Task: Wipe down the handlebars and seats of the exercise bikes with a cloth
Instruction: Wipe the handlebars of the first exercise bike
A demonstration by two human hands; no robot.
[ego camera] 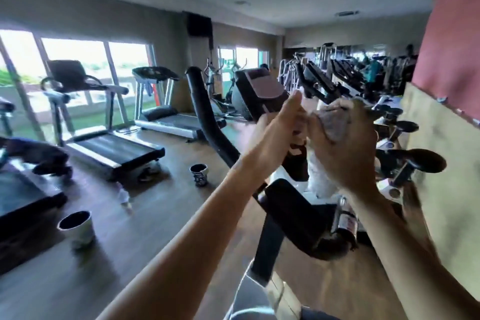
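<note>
Both hands raised at bike console [259, 91]. Right hand [340, 148] grips cloth [335, 122], fingers curled round it; loose end hangs below. Left hand [275, 127] fingers straight, touching cloth edge.

Risk: dangling end may snag handlebar [207, 117], or slip from grasp.

Writing: none legible; frame blurred.

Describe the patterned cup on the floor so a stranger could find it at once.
Start at the nearest treadmill by the windows. Just right of its near end, on the wooden floor, stands the patterned cup. Unlike the plain white cup closer to the camera, it carries dark markings.
</note>
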